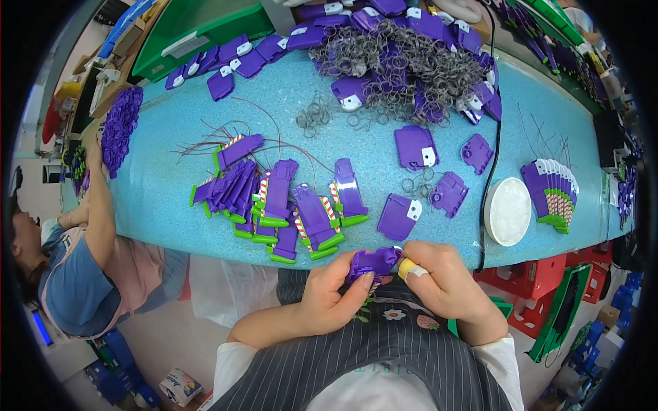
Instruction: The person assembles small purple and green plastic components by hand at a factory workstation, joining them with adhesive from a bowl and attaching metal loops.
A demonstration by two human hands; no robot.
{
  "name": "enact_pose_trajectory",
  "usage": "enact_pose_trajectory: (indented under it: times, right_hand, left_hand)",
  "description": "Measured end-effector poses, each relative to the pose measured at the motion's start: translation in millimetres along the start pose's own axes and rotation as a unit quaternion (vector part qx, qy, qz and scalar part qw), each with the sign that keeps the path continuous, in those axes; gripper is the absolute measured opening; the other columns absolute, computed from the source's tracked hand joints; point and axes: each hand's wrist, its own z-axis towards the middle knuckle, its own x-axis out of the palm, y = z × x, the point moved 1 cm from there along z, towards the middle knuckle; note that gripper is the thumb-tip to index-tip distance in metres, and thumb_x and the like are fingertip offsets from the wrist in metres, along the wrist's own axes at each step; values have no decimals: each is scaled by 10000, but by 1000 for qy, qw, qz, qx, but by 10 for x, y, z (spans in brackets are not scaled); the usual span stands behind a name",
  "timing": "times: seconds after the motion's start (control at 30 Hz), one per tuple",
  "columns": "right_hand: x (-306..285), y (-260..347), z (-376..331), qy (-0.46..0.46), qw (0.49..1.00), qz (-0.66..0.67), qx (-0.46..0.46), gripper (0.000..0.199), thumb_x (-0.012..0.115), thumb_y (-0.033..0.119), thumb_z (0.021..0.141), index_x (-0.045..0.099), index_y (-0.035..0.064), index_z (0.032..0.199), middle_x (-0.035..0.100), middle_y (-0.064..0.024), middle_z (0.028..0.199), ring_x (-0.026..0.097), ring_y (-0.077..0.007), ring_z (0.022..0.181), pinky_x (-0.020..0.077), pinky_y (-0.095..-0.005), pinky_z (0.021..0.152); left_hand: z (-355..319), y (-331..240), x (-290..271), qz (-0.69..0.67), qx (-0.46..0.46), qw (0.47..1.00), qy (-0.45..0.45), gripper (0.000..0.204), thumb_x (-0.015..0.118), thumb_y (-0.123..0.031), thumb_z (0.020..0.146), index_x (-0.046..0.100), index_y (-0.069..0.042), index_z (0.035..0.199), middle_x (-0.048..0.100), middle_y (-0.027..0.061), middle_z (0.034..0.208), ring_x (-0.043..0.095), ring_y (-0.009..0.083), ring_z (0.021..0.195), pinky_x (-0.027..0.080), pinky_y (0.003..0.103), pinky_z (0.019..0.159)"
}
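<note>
In front of my chest, at the table's near edge, I hold a purple plastic part [373, 263], its hollow side partly in view. My left hand [327, 296] is closed round its left end, with the thumb pressed on the near side. At its right end the curled fingers of my right hand [444, 282] pinch it, and one finger wears a yellow and white wrap. Whether a smaller piece sits between those fingers is hidden. Just beyond lie a purple panel with a white corner [397, 216], a notched purple plate [449, 194] and a few loose wire rings [417, 185].
Purple-and-green wing pieces [277, 198] with thin wires lie left of centre. A tangled heap of metal springs [404, 65] covers purple panels at the back. Toward the right stand a white round tub [508, 212] and fanned wing pieces [552, 195], past a black cable [495, 137]. Another person [89, 267] works at left.
</note>
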Motion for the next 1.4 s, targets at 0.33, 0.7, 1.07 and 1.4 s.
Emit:
enact_pose_trajectory:
  times: [0.33, 0.7, 1.07, 1.4]
  right_hand:
    - [108, -42, -74, -163, 981, 94, 36, 109, 617, 11, 724, 528, -4, 786, 536, -87, 650, 538, -217, 539, 424, -302, 472]
    - [255, -109, -39, -278, 893, -265, -235, 341, 738, 87, 572, 624, -13, 878, 535, -64, 692, 510, -183, 537, 390, -282, 418]
    - [244, -104, -102, -259, 898, -271, -231, 377, 708, 74, 521, 616, -18, 875, 522, -72, 704, 512, -197, 546, 390, -294, 429]
    - [302, -156, -119, -232, 968, -26, -96, 267, 660, 44, 739, 526, -28, 959, 517, -114, 772, 520, -222, 561, 409, -292, 457]
  left_hand:
    - [18, -71, 45, -89, -88, 991, 41, 278, 429, -19, 926, 446, 67, 1190, 603, 132, 1064, 611, 146, 915, 496, 260, 784]
    - [38, -44, 9, -175, -63, 982, 17, 271, 446, -29, 930, 459, 71, 1181, 620, 108, 1013, 588, 96, 892, 483, 229, 767]
    - [22, -70, 39, -44, -40, 998, 9, 260, 494, -34, 901, 501, 78, 1136, 656, 83, 875, 598, 76, 741, 484, 226, 649]
    - [63, -161, 41, 237, 153, 959, -22, 313, 583, 14, 798, 521, 77, 1097, 631, 133, 775, 622, 230, 591, 487, 317, 538]
